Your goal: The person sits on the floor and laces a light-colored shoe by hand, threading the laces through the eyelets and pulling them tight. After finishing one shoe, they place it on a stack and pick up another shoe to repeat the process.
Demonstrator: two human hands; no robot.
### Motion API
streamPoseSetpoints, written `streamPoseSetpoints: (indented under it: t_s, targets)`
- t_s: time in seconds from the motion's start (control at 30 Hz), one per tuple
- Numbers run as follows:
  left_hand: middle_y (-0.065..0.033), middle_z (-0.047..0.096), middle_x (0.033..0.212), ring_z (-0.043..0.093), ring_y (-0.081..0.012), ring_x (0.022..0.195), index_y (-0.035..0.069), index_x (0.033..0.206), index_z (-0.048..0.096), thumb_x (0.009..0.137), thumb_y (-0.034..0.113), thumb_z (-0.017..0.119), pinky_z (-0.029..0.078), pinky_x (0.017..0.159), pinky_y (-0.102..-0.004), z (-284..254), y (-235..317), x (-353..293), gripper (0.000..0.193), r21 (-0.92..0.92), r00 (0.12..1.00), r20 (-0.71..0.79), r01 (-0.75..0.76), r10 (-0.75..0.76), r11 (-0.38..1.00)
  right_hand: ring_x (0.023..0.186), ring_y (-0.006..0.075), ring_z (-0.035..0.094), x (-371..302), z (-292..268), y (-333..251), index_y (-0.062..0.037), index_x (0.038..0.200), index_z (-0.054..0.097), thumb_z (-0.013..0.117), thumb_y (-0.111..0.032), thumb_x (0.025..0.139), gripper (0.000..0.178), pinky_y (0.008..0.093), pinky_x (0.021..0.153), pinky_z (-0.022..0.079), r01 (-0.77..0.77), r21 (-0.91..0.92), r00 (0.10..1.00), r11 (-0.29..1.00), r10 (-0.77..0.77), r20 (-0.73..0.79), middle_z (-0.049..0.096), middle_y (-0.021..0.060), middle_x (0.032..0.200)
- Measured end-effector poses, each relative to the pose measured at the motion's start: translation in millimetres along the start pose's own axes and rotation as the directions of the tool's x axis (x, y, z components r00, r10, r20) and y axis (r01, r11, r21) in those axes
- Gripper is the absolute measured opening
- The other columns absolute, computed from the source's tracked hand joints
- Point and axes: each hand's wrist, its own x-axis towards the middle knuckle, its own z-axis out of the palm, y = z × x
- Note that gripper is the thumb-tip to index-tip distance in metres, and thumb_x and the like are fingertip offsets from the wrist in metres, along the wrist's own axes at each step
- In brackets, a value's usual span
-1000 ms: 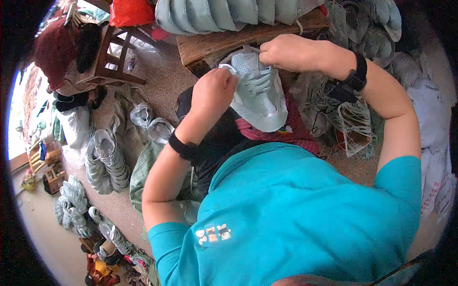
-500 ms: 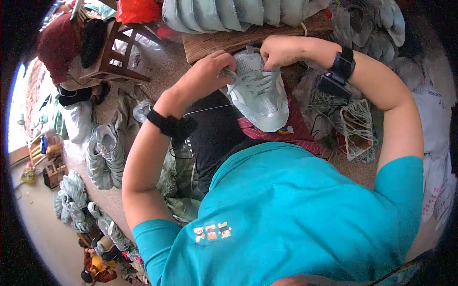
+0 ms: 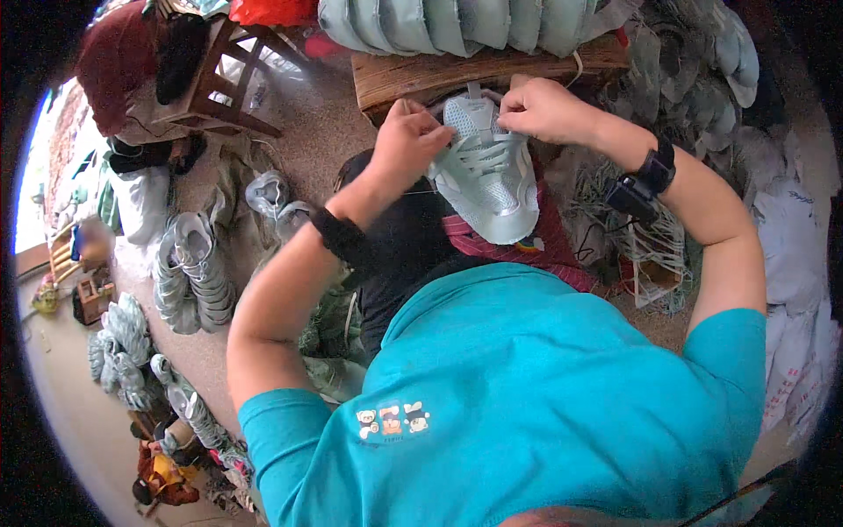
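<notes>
i count two bare hands: one left hand (image 3: 408, 140), one right hand (image 3: 546, 110), with a single laced sneaker upper (image 3: 500, 189) between them. two black wrist straps (image 3: 341, 235), one per arm. one teal t-shirt (image 3: 544, 378), three little cartoon animals (image 3: 392, 419) printed on it. one wooden bench (image 3: 492, 68), one wooden chair (image 3: 200, 110), one red bag (image 3: 272, 10). two stacks of nested uppers (image 3: 207, 272) side by side. at least six pale shoe pieces (image 3: 443, 26) overlap on the bench, too tightly for an exact number.

Shoe pieces (image 3: 439, 26) are lined along the worktop (image 3: 474, 75); a shoe (image 3: 492, 180) is positioned before it; a stool (image 3: 200, 98) is placed leftward.
</notes>
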Motion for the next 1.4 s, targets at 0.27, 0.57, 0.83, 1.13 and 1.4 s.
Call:
streamPoseSetpoints:
  t_s: [0.27, 0.57, 0.83, 1.13, 1.4]
  targets:
    - [-0.0048, 0.058, 0.088, 0.055, -0.0133, 0.083, 0.000, 0.082, 0.066, 0.090, 0.024, 0.066, 0.044, 0.072, -0.0254, -26.3, 82.4, 24.2, 0.025, -0.256, 0.895, -0.419, -0.278, 0.153, 0.926, 0.081, 0.0146, 0.058, -13.7, -34.5, -61.3, -0.0011, 0.089, 0.067, 0.062, -0.015, 0.089, 0.015, 0.0286, 0.072, 0.047, 0.436, 0.404, 0.896, 0.804, -0.346, -0.277, 0.058, 0.0034, 0.086]
    - [-0.0001, 0.065, 0.103, 0.060, -0.0072, 0.089, 0.001, 0.109, 0.065, 0.094, 0.017, 0.061, 0.048, 0.082, -0.0232, -44.5, 70.5, 25.0, 0.022, -0.320, 0.794, 0.606, 0.186, 0.050, 0.929, 0.078, 0.0044, 0.057, -19.7, -39.0, -82.5, -0.0039, 0.099, 0.067, 0.056, -0.020, 0.098, 0.019, 0.0201, 0.068, 0.047, 0.123, 0.694, 0.992, 0.709, -0.069, -0.105, 0.065, -0.0014, 0.090]
    - [-0.0063, 0.064, 0.086, 0.059, -0.0170, 0.080, 0.005, 0.085, 0.060, 0.100, 0.025, 0.047, 0.047, 0.078, -0.0282, 1.4, 34.6, 9.3, 0.028, -0.985, 0.976, 0.153, 0.139, -0.158, -0.097, 0.076, 0.0091, 0.063, -11.6, -14.6, -42.3, -0.0006, 0.121, 0.054, 0.053, -0.015, 0.097, 0.028, 0.0248, 0.066, 0.051, 0.275, 0.937, 0.949, 0.217, 0.097, -0.301, 0.067, 0.0068, 0.090]
    - [-0.0007, 0.058, 0.073, 0.048, -0.0065, 0.060, 0.002, 0.086, 0.064, 0.100, 0.029, 0.051, 0.037, 0.054, -0.0215, -38.3, -19.6, -27.2, 0.032, -0.510, 0.926, -0.078, 0.281, -0.369, 0.813, 0.076, 0.0320, 0.066, -47.6, 3.9, 26.5, -0.0023, 0.111, 0.051, 0.053, -0.012, 0.091, 0.021, 0.0387, 0.067, 0.051, -0.130, -0.090, 0.873, 0.987, 0.071, -0.483, 0.066, 0.0156, 0.080]
    - [0.0034, 0.057, 0.072, 0.048, -0.0055, 0.065, 0.001, 0.090, 0.065, 0.099, 0.024, 0.052, 0.040, 0.059, -0.0212, -10.6, -9.1, -28.5, 0.028, -0.308, 0.976, 0.090, 0.219, -0.201, 0.926, 0.075, 0.0328, 0.064, -43.5, 13.5, 2.8, -0.0054, 0.091, 0.059, 0.056, -0.014, 0.085, 0.011, 0.0404, 0.063, 0.049, -0.067, -0.026, 0.924, 0.997, 0.052, -0.379, 0.064, 0.0139, 0.078]
